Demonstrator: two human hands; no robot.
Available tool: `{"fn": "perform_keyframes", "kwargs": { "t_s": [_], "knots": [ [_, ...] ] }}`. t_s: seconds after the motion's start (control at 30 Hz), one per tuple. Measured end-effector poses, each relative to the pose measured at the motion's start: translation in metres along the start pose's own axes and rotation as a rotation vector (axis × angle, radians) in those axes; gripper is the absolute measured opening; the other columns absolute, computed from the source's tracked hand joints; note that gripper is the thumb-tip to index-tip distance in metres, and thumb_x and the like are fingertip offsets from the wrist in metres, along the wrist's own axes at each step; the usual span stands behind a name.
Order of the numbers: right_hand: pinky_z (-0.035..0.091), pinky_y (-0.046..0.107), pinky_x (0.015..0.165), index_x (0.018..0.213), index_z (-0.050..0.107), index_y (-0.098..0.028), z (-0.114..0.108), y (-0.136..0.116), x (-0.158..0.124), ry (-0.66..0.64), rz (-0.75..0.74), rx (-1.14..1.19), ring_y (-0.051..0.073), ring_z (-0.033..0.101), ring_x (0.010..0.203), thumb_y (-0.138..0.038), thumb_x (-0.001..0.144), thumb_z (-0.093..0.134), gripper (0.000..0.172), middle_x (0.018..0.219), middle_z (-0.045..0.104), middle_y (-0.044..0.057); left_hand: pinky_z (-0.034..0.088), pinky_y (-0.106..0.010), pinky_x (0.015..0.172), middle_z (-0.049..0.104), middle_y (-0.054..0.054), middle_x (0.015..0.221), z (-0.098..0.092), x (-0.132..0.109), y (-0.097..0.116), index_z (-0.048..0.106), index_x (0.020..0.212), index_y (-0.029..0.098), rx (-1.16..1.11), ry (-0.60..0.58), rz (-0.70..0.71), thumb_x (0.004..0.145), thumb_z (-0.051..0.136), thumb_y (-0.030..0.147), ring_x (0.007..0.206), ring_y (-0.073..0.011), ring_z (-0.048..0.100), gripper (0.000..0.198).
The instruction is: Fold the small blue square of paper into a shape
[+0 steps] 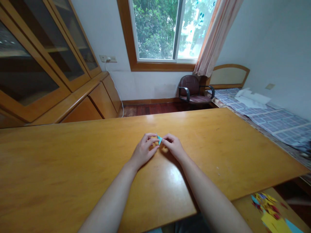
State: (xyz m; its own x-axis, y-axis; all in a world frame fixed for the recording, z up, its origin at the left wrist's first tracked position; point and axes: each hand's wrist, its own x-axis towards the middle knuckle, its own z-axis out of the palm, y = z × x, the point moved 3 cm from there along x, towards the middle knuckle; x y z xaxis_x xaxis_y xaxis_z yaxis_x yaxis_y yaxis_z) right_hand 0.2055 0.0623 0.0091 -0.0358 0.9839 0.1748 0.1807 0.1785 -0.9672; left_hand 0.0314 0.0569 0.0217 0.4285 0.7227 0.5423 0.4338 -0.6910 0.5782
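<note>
A small piece of folded light-blue paper (159, 139) is held just above the wooden table (73, 161), between my two hands. My left hand (145, 150) has its fingers curled round the paper's left side, thumb below and fingertips above. From the right, my right hand (173, 145) pinches the paper's other edge between thumb and forefinger. The fingers cover part of the paper, so its full folded shape does not show.
On a lower surface at the bottom right lies a pile of colourful paper pieces (267, 204) with a yellow sheet (275, 223). Beyond the table stand an armchair (193, 89), a bed (264, 113) and a glass-fronted cabinet (55, 55). A white cord (115, 84) hangs from a wall socket.
</note>
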Motion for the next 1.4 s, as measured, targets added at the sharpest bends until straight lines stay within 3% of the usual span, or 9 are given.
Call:
{"fn": "perform_keyframes", "kwargs": {
  "t_s": [0.7, 1.13, 1.4],
  "knots": [
    [0.042, 0.025, 0.06, 0.07, 0.065, -0.016, -0.001, 0.0, 0.0007, 0.017, 0.003, -0.022, 0.014, 0.054, 0.063, -0.034, 0.077, 0.061, 0.02, 0.067, 0.061, 0.001, 0.058, -0.034, 0.083, 0.055, -0.007, 0.111, -0.001, 0.0016, 0.0005, 0.065, 0.106, 0.024, -0.031, 0.022, 0.02, 0.091, 0.056, 0.022, 0.103, -0.0176, 0.058, 0.018],
    [0.042, 0.023, 0.057, 0.071, 0.065, -0.016, 0.0004, 0.0001, 0.0, 0.012, 0.022, -0.011, 0.013, 0.054, 0.062, -0.032, 0.076, 0.061, 0.018, 0.066, 0.062, 0.001, 0.053, -0.036, 0.09, 0.06, -0.005, 0.104, -0.0045, 0.0028, 0.0028, 0.065, 0.104, 0.024, 0.012, 0.072, 0.055, 0.089, 0.055, 0.017, 0.101, -0.0175, 0.06, 0.019],
    [0.04, 0.023, 0.059, 0.071, 0.065, -0.016, 0.0017, -0.0011, -0.0011, -0.01, -0.014, -0.027, 0.013, 0.053, 0.064, -0.029, 0.075, 0.062, 0.014, 0.067, 0.061, 0.0, 0.053, -0.033, 0.086, 0.061, -0.005, 0.098, -0.0065, 0.0036, 0.0043, 0.065, 0.098, 0.023, 0.01, 0.08, 0.033, 0.09, 0.052, 0.015, 0.095, -0.0167, 0.06, 0.017]
  ]
}}
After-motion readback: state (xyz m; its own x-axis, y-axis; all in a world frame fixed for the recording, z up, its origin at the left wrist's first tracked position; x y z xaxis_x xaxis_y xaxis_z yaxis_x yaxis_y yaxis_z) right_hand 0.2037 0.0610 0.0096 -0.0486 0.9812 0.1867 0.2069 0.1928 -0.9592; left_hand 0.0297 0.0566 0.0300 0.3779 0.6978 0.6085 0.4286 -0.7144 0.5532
